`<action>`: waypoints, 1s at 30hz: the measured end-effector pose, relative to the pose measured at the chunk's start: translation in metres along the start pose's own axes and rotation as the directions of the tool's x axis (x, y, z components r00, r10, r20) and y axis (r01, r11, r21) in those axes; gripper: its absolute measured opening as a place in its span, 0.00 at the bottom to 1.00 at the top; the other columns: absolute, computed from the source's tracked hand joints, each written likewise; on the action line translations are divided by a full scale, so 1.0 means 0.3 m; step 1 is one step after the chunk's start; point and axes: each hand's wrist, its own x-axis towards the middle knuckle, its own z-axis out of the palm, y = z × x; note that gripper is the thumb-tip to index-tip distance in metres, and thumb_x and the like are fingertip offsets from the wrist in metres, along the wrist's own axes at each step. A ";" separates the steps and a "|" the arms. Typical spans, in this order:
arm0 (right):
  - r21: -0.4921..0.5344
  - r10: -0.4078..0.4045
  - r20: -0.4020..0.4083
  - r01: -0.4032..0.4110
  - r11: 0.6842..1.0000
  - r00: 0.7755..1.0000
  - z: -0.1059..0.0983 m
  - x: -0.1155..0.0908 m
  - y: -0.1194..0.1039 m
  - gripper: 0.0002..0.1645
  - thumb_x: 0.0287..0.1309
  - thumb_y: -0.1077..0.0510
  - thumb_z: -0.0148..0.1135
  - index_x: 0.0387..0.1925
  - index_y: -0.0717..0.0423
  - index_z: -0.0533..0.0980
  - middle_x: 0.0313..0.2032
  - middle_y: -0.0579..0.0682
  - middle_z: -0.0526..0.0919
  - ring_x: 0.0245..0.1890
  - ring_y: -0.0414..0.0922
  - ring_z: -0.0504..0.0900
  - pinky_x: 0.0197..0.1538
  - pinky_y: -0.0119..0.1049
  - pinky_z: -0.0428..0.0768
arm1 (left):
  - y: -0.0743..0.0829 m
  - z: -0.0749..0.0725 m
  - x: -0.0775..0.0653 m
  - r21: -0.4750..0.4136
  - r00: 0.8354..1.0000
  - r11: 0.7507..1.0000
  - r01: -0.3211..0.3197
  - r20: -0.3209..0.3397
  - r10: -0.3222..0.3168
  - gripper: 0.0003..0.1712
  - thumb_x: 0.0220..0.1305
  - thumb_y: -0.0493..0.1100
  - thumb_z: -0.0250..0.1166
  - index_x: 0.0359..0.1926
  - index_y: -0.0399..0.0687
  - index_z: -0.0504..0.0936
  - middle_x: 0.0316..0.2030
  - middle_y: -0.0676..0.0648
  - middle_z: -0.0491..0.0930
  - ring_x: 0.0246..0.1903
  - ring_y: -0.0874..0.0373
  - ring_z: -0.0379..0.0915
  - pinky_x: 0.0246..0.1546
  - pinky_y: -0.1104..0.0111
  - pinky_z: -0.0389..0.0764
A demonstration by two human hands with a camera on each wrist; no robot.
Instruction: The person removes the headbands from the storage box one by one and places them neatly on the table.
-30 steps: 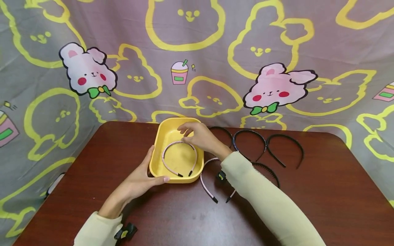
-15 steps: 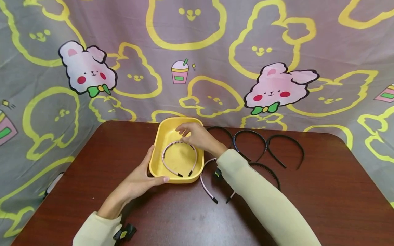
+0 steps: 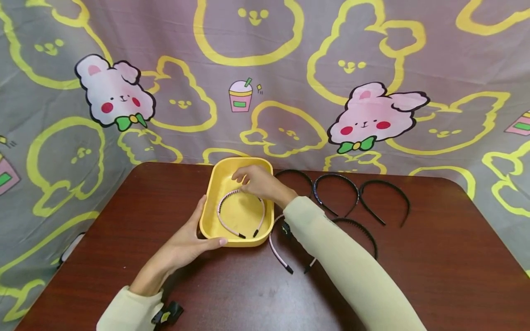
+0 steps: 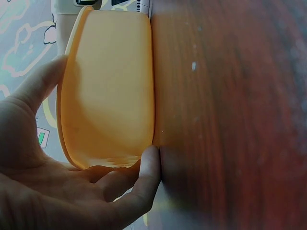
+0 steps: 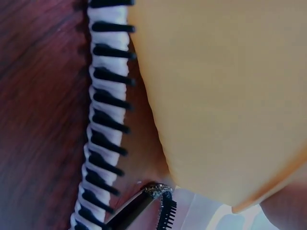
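My left hand (image 3: 184, 246) grips the near left corner of a yellow tray (image 3: 242, 218), thumb over the rim. In the left wrist view, its fingers (image 4: 149, 165) curl against the outer wall of the tray (image 4: 110, 81). My right hand (image 3: 261, 181) is inside the tray, fingers loosely bent, thumb and forefinger apart. Beneath it a pink toothed headband (image 3: 227, 228) lies in the tray, its top partly hidden by the hand. Beside the tray, partly under the right forearm, lies another pink headband (image 3: 275, 253). The right wrist view shows a pink headband (image 5: 108, 86) close up.
Behind the right forearm, a black headband (image 3: 299, 172), a glittery one (image 3: 337, 175) and another black one (image 3: 393, 187) lie in a row. A black toothed headband (image 3: 366, 226) is nearer. A patterned cloth (image 3: 285, 55) hangs behind the brown table (image 3: 157, 202).
My right hand and forearm have shifted slightly left over the tray, covering more of the headband's top. That headband, the tray and my left hand stay nearly where they were.
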 end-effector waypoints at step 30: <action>-0.160 0.032 0.033 -0.026 0.987 0.999 0.019 0.021 0.016 0.19 0.61 0.70 0.65 0.52 0.57 0.87 0.45 0.56 0.90 0.47 0.51 0.87 0.52 0.40 0.83 | -0.003 -0.001 0.000 0.019 1.000 1.000 -0.016 -0.012 0.016 0.74 0.57 0.51 0.80 0.85 0.56 0.31 0.85 0.45 0.36 0.82 0.43 0.36 0.79 0.41 0.42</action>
